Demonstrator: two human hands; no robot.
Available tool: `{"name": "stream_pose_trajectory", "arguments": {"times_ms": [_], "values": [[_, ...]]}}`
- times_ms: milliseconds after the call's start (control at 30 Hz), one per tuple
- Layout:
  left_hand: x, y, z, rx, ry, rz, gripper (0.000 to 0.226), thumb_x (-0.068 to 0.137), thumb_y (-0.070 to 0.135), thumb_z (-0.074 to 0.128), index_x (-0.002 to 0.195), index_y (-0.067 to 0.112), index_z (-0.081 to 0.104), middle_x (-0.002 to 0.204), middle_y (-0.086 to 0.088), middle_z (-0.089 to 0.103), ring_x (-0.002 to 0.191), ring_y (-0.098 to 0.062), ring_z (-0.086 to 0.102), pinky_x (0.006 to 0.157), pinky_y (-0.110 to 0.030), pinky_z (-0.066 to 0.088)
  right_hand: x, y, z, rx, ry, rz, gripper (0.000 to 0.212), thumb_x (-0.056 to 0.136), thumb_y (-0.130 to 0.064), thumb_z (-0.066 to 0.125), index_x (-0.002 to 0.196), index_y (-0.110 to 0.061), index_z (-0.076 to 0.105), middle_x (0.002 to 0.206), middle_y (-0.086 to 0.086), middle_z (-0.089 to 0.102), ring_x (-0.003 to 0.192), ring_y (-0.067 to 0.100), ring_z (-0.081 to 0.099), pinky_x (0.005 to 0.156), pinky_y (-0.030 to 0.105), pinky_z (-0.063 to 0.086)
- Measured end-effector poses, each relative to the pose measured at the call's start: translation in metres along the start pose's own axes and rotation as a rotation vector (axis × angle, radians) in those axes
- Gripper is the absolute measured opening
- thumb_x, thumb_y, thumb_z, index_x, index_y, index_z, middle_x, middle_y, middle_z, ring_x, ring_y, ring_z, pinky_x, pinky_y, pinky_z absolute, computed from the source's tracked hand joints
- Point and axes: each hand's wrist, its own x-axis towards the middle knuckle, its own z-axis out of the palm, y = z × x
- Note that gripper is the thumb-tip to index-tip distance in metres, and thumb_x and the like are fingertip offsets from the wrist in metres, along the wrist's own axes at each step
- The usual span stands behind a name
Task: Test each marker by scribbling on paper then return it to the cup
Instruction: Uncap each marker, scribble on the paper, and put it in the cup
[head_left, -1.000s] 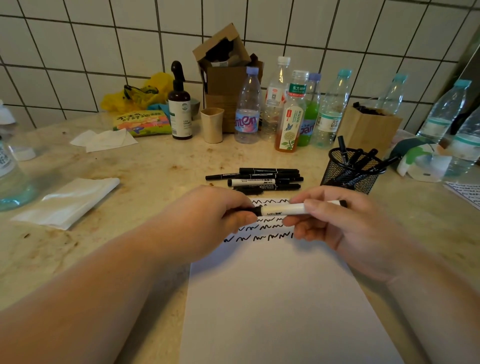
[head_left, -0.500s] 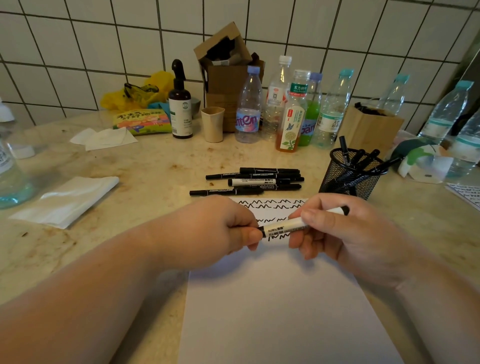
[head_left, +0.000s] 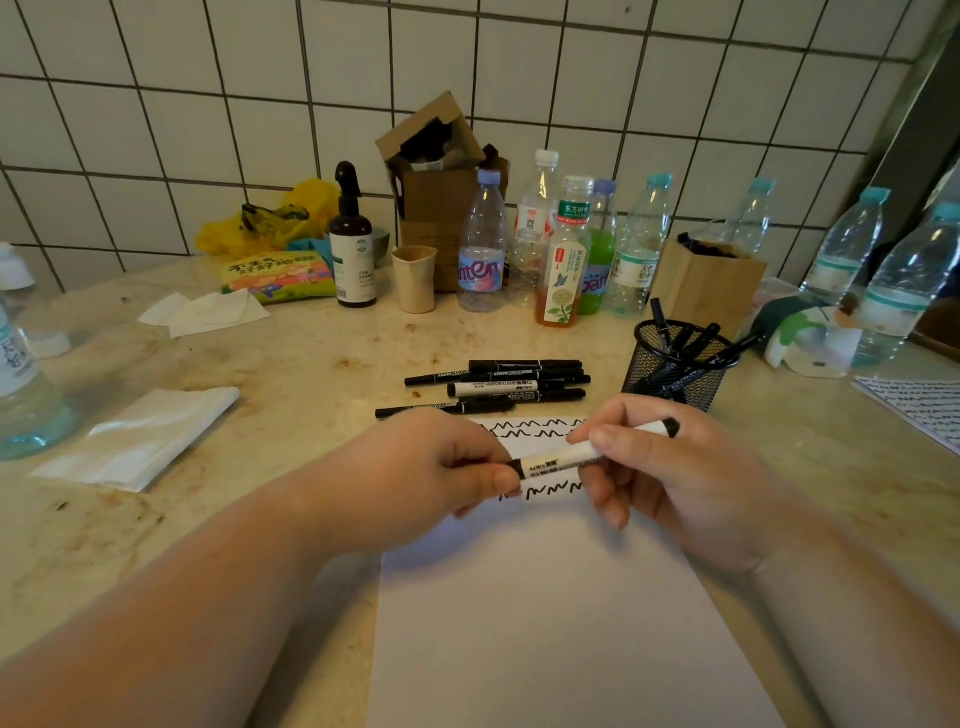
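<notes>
both hands hold one white marker (head_left: 566, 457) just above the paper (head_left: 545, 613), mid-frame. left hand (head_left: 431, 478) has its grip pinched w/ thumb & fingertips round the black cap end at the marker's lower left; right hand (head_left: 675, 473) has its grip curled round the white barrel, thumb on top, black butt end poking out upper right. marker is tilted, left end lower. can't tell if the cap is seated or partly off

paper lies lengthwise down the centre of the table (head_left: 291, 374), w/ black zigzag scribble rows near its top edge, some hidden behind the hands. loose markers (head_left: 498, 387) lie in a bunch just beyond the paper's top edge, mostly black, one white-bodied. black mesh cup (head_left: 675, 369) stands right of that bunch, upper right of the hands, w/ several black markers leaning inside

rest: row of plastic bottles (head_left: 566, 249) along the tiled wall at top centre & right, brown spray bottle (head_left: 354, 244) left of them, beige tumbler (head_left: 414, 278) between, open cardboard box (head_left: 436, 171) behind. folded white cloth (head_left: 140, 436) at left, another scribbled sheet (head_left: 919, 410) at far right edge
</notes>
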Motion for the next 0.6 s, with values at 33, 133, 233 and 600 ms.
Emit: {"name": "stream_pose_trajectory", "arguments": {"times_ms": [33, 133, 233, 600], "values": [[0.0, 0.002, 0.0, 0.0, 0.051, 0.007, 0.018, 0.093, 0.043, 0.057, 0.092, 0.032, 0.072, 0.064, 0.017, 0.063, 0.058, 0.0, 0.053, 0.056, -0.015, 0.042, 0.0, -0.002, -0.001, -0.006, 0.019, -0.011, 0.017, 0.09, -0.019, 0.068, 0.091, -0.002, 0.07, 0.067, 0.018, 0.065, 0.056, 0.026, 0.057, 0.052, 0.028, 0.049], [0.0, 0.003, 0.0, -0.148, 0.171, -0.006, 0.012, 0.093, 0.042, 0.057, 0.098, 0.039, 0.068, 0.072, 0.016, 0.07, 0.061, 0.002, 0.059, 0.053, -0.015, 0.046, 0.002, -0.011, 0.002, -0.054, 0.114, -0.04, 0.022, 0.083, -0.024, 0.067, 0.092, -0.004, 0.07, 0.066, 0.016, 0.065, 0.057, 0.025, 0.057, 0.052, 0.028, 0.049], [0.0, 0.001, -0.003, -0.203, 0.252, -0.063, 0.018, 0.094, 0.044, 0.055, 0.11, 0.041, 0.062, 0.08, 0.012, 0.072, 0.064, -0.002, 0.065, 0.05, -0.014, 0.047, 0.003, -0.024, -0.003, -0.186, 0.321, -0.113, 0.01, 0.091, -0.018, 0.065, 0.085, -0.016, 0.072, 0.064, 0.008, 0.067, 0.057, 0.021, 0.06, 0.056, 0.03, 0.05], [0.002, -0.008, 0.001, 0.162, 0.222, -0.113, 0.025, 0.095, 0.052, 0.048, 0.089, 0.036, 0.066, 0.077, 0.01, 0.068, 0.061, -0.008, 0.06, 0.056, -0.023, 0.047, 0.004, -0.049, -0.04, -0.657, 0.825, -0.117, 0.013, 0.096, -0.04, 0.06, 0.094, -0.028, 0.065, 0.068, 0.003, 0.069, 0.062, 0.02, 0.064, 0.071, 0.042, 0.055]]}}
